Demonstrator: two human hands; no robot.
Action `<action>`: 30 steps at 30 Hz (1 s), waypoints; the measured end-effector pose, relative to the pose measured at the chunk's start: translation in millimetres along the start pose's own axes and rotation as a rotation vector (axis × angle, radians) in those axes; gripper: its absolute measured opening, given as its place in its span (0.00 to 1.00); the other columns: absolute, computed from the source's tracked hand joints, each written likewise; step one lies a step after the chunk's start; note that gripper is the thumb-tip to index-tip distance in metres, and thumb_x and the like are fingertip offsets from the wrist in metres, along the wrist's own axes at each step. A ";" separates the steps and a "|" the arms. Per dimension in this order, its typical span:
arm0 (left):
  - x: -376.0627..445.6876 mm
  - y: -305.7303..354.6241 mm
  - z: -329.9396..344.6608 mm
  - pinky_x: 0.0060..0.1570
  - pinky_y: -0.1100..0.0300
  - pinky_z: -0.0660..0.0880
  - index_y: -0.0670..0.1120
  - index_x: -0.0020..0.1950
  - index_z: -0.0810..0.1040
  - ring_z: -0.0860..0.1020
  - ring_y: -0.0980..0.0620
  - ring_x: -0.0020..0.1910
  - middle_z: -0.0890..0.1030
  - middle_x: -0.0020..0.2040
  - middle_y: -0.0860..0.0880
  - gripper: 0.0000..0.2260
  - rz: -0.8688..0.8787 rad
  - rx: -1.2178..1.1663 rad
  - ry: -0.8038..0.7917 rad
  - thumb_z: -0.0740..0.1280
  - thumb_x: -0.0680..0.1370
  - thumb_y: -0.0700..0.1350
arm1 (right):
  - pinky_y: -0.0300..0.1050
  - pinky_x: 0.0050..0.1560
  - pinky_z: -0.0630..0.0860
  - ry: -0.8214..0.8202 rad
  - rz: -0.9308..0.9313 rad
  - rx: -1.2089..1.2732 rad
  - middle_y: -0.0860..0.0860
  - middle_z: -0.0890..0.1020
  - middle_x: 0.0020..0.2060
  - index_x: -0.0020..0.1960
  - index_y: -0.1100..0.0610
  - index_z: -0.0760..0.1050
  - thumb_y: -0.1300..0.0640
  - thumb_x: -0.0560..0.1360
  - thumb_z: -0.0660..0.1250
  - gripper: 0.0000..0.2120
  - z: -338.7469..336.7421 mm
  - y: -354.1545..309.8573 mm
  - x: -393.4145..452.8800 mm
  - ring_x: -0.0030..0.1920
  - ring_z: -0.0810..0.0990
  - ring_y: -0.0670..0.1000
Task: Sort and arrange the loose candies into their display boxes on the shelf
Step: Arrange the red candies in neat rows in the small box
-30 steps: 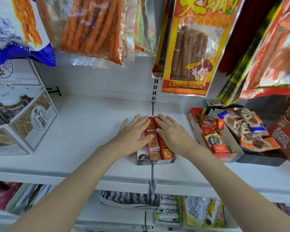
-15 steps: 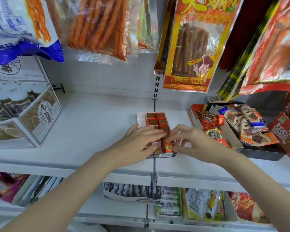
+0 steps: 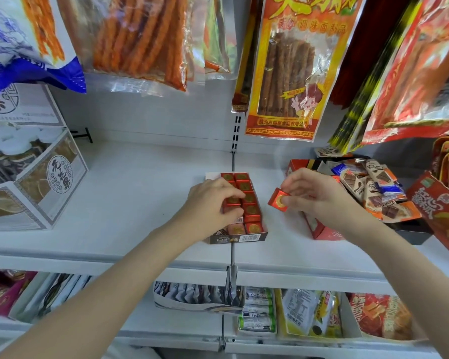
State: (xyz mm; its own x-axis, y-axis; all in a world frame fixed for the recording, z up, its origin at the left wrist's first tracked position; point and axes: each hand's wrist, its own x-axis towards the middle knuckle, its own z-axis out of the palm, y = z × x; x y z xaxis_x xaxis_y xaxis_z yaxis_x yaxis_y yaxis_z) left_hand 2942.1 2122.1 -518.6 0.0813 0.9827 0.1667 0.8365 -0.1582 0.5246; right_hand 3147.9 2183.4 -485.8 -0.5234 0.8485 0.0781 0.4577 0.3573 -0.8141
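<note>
A narrow display box [image 3: 240, 238] stands on the white shelf [image 3: 130, 193] at the middle, filled with two rows of red square candies [image 3: 252, 211]. My left hand [image 3: 213, 200] lies on the left row, fingers curled onto a red candy there. To the right of the box my right hand [image 3: 314, 195] pinches one red square candy with a gold disc [image 3: 278, 200] and holds it tilted in the air above the shelf. Behind that hand a red display box [image 3: 315, 226] holds mixed candies, mostly hidden by the hand.
A dark tray with chocolate packets [image 3: 373, 193] sits at the right, beside a red carton [image 3: 441, 211]. A grey-white carton of jars [image 3: 34, 182] stands at the left. Snack bags [image 3: 293, 66] hang above. The lower shelf holds more packets [image 3: 306, 314].
My right hand has lifted one red candy out of the front of the narrow box and moved it right. My left hand slid back along the left row.
</note>
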 end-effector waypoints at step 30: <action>-35.0 8.8 -16.9 0.55 0.57 0.66 0.53 0.49 0.73 0.70 0.56 0.53 0.74 0.46 0.58 0.10 -0.149 -0.077 -0.146 0.70 0.72 0.52 | 0.34 0.44 0.76 -0.048 0.055 -0.027 0.51 0.82 0.42 0.44 0.54 0.76 0.61 0.69 0.72 0.06 26.6 3.2 18.5 0.43 0.80 0.48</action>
State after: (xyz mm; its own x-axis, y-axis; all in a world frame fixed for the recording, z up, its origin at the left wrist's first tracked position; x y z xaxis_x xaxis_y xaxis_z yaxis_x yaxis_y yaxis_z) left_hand 2937.5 2084.7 -505.8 0.0420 0.9984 -0.0374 0.8017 -0.0114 0.5976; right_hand 3120.5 2189.9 -502.3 -0.5302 0.8478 0.0054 0.5059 0.3214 -0.8005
